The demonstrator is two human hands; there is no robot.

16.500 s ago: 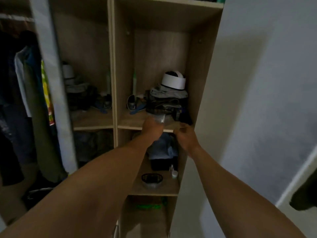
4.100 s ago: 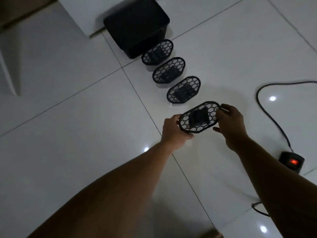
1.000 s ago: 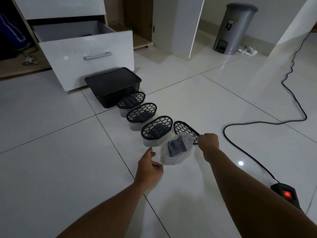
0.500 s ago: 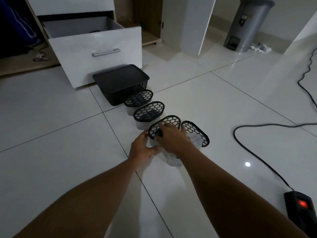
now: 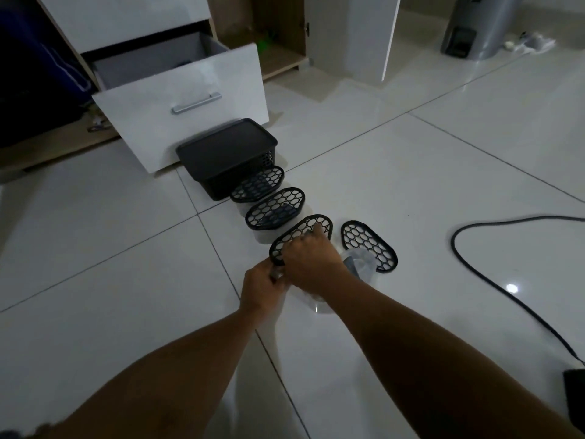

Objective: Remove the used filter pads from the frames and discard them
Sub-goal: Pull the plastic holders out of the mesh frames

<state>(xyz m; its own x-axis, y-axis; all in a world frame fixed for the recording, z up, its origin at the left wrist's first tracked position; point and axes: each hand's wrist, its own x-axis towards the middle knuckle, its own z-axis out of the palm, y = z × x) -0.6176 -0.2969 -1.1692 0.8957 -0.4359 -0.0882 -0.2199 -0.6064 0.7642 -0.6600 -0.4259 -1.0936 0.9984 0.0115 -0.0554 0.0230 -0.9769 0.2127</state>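
Both hands, left (image 5: 261,285) pinching the near end and right (image 5: 311,259) clamped on top, grip the third frame (image 5: 300,239); next, I'd judge, pry it off for its pad, bin (image 5: 478,25) at 1 o'clock.

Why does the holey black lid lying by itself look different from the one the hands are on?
The loose lid lies flat on the floor, untouched; the held lid sits tilted, with the right hand on it and the left hand at its near end. Both are black honeycomb ovals.
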